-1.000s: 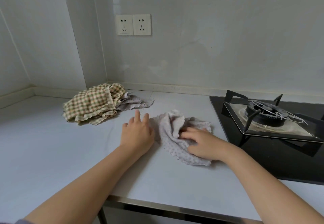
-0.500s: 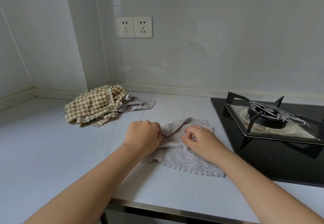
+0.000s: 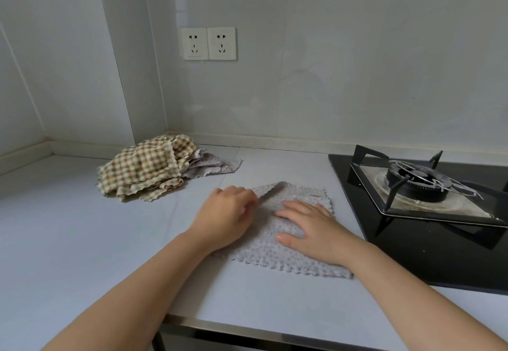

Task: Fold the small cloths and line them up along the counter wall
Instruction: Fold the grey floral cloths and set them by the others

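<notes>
Pale counter (image 3: 82,240), 2 sockets (image 3: 209,43) above; grey cloth (image 3: 264,251) under flat R hand (image 3: 310,227), L hand (image 3: 224,216) pinching edge

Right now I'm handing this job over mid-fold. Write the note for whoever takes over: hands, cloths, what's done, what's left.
Left hand: fingers curled, seemingly pinching the turned-over far corner of the grey cloth; blurred.
Right hand: flat, pressing the grey cloth onto the counter, beside the stove.
Checked cloths: crumpled heap near the wall, with other grey cloths sticking out at its right.
Done: nothing folded or lined up yet.
Left: fold this cloth, then the heap, and line them all along the wall.
</notes>
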`<state>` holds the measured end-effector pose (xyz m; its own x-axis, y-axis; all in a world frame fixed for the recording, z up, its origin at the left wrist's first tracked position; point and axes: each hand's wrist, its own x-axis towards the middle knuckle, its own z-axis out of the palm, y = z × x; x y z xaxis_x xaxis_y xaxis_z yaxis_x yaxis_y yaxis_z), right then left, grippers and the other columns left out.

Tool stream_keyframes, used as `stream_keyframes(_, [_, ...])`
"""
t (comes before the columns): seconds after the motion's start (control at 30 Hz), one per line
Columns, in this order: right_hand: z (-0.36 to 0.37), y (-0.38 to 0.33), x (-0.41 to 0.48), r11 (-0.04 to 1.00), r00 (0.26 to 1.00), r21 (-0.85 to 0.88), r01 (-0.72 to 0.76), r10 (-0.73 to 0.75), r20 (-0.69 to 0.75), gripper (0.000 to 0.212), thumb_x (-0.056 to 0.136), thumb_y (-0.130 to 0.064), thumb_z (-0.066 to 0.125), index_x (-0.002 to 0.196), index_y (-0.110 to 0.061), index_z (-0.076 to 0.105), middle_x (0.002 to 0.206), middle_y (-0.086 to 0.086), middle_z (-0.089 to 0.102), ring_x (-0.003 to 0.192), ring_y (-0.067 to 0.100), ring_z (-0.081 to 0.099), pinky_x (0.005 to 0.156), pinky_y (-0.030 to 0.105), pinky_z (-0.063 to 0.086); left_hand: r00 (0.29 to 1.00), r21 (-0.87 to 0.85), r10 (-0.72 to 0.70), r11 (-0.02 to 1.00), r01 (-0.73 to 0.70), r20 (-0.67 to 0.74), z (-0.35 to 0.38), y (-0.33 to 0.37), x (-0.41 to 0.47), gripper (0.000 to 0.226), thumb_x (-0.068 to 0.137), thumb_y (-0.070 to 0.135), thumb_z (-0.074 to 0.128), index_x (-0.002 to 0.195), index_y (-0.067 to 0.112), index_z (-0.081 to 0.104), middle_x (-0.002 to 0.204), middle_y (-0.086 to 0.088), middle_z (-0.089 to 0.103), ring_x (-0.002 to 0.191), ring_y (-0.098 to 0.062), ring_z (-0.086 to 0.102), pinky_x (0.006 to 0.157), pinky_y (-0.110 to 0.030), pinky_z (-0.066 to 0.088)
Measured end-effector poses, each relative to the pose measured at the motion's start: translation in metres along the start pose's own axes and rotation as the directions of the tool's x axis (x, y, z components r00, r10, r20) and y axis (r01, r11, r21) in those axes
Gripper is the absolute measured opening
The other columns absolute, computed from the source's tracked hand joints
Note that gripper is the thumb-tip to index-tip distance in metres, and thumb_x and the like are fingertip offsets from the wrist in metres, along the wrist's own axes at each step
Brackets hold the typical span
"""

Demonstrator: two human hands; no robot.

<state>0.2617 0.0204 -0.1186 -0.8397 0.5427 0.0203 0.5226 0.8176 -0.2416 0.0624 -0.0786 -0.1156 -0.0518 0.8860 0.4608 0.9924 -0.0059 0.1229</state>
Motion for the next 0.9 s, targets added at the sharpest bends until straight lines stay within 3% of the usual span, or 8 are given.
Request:
stream_keyframes(0.1, [0.001, -0.002, 0.0, 0.999, 1.0, -0.04, 0.024, -0.023, 0.021, 0.06, 0.092, -0.064, 0.034, 0.147, -0.044, 0.021, 0.159, -0.014, 0.006, 0.146, 0.007, -0.001, 0.119, 0.045, -0.004, 0.954, 0.024, -0.093, 0.996, 0.09, 0.284, 0.009, 0.0, 0.006, 0.053, 0.094, 0.044, 0.025, 0.145, 0.03, 0.033, 0.155, -0.001, 0.026, 0.143, -0.02, 0.02, 0.111, -0.041, 0.02])
stream_keyframes(0.23, [0.003, 0.0, 0.002, 0.998, 0.997, -0.051, 0.029, -0.025, 0.077, 0.061, 0.092, -0.065, 0.029, 0.147, -0.046, 0.014, 0.159, -0.016, -0.002, 0.145, 0.005, -0.01, 0.118, 0.044, -0.008, 0.826, 0.173, -0.548, 0.833, 0.525, 0.131, 0.009, -0.015, 0.014, 0.058, 0.098, 0.036, 0.031, 0.15, 0.018, 0.013, 0.159, -0.015, 0.0, 0.146, -0.032, 0.002, 0.114, -0.052, 0.011])
stream_keyframes(0.37, [0.002, 0.0, 0.003, 0.999, 0.997, -0.033, 0.033, -0.031, 0.068, 0.059, 0.093, -0.064, 0.032, 0.147, -0.046, 0.016, 0.159, -0.016, -0.001, 0.145, 0.004, -0.009, 0.118, 0.043, -0.008, 0.991, -0.041, -0.126, 0.991, 0.124, -0.041, 0.002, -0.01, 0.012, 0.032, 0.085, 0.025, 0.045, 0.112, 0.016, 0.06, 0.109, -0.005, 0.061, 0.102, -0.028, 0.058, 0.079, -0.033, 0.039])
stream_keyframes(0.43, [0.002, -0.001, 0.003, 0.998, 0.997, -0.045, 0.031, -0.028, 0.067, 0.059, 0.093, -0.062, 0.032, 0.148, -0.044, 0.016, 0.159, -0.016, -0.001, 0.145, 0.005, -0.009, 0.119, 0.043, -0.008, 0.991, -0.037, -0.031, 0.999, 0.036, 0.133, 0.008, -0.002, 0.016, 0.046, 0.085, 0.038, 0.032, 0.121, 0.024, 0.057, 0.118, -0.003, 0.058, 0.114, -0.025, 0.053, 0.091, -0.035, 0.037])
stream_keyframes(0.6, [0.003, 0.001, 0.003, 0.998, 0.997, -0.05, 0.037, -0.034, 0.064, 0.06, 0.093, -0.063, 0.031, 0.147, -0.045, 0.015, 0.159, -0.016, -0.001, 0.145, 0.005, -0.009, 0.118, 0.044, -0.008, 0.903, 0.216, -0.405, 0.904, 0.37, 0.146, 0.015, -0.005, 0.027, 0.053, 0.098, 0.035, 0.031, 0.147, 0.019, 0.02, 0.159, -0.013, -0.003, 0.146, -0.034, -0.006, 0.114, -0.055, 0.002])
stream_keyframes(0.73, [0.001, 0.001, 0.003, 0.999, 0.998, -0.028, 0.03, -0.029, 0.052, 0.062, 0.091, -0.065, 0.032, 0.148, -0.044, 0.018, 0.16, -0.014, 0.0, 0.146, 0.007, -0.009, 0.118, 0.046, -0.008, 0.997, 0.092, -0.015, 0.996, 0.022, -0.078, 0.008, -0.001, 0.016, 0.028, 0.084, 0.025, 0.047, 0.11, 0.018, 0.058, 0.12, -0.004, 0.056, 0.114, -0.026, 0.052, 0.093, -0.041, 0.039])
stream_keyframes(0.8, [-0.002, 0.003, 0.005, 1.0, 1.0, -0.023, -0.011, 0.01, -0.025, 0.063, 0.09, -0.065, 0.037, 0.147, -0.041, 0.022, 0.159, -0.011, 0.006, 0.147, 0.012, -0.003, 0.118, 0.047, -0.003, 0.994, -0.06, 0.101, 0.993, -0.103, -0.041, 0.0, 0.002, 0.006, 0.019, 0.082, 0.036, 0.05, 0.09, 0.021, 0.058, 0.089, 0.006, 0.059, 0.082, -0.015, 0.056, 0.071, -0.032, 0.046])
stream_keyframes(0.9, [-0.009, 0.005, 0.004, 0.998, 0.953, -0.039, -0.044, 0.03, -0.303, 0.048, 0.09, -0.051, 0.054, 0.132, -0.03, 0.047, 0.134, -0.006, 0.043, 0.129, 0.016, 0.037, 0.106, 0.034, 0.028, 0.981, -0.1, 0.164, 0.983, -0.154, 0.101, 0.0, 0.0, -0.007, 0.044, 0.08, 0.062, 0.047, 0.101, 0.025, 0.06, 0.096, 0.008, 0.057, 0.087, -0.011, 0.052, 0.078, -0.027, 0.045])
